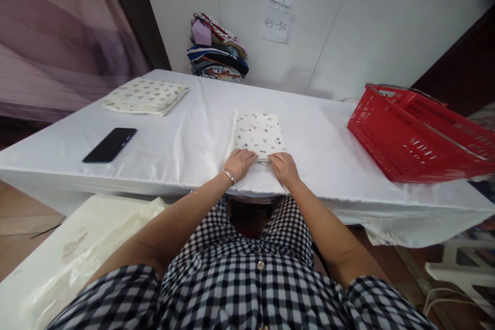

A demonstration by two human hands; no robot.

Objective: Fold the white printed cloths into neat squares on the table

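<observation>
A white cloth [260, 133] with a small scattered print lies folded into a neat rectangle on the white-covered table. At its near left corner, my left hand [240, 164], with a bracelet on the wrist, has its fingers curled over the edge. My right hand [284, 169] holds the near right corner in the same way. Between the hands, the stacked layers of the near edge show. Both thumbs are mostly hidden.
Another folded printed cloth [146, 96] lies at the back left, with a dark phone [110, 145] in front of it. A red basket [419, 136] stands on the right. Behind the table is a pile of folded fabrics [218, 56] against the wall.
</observation>
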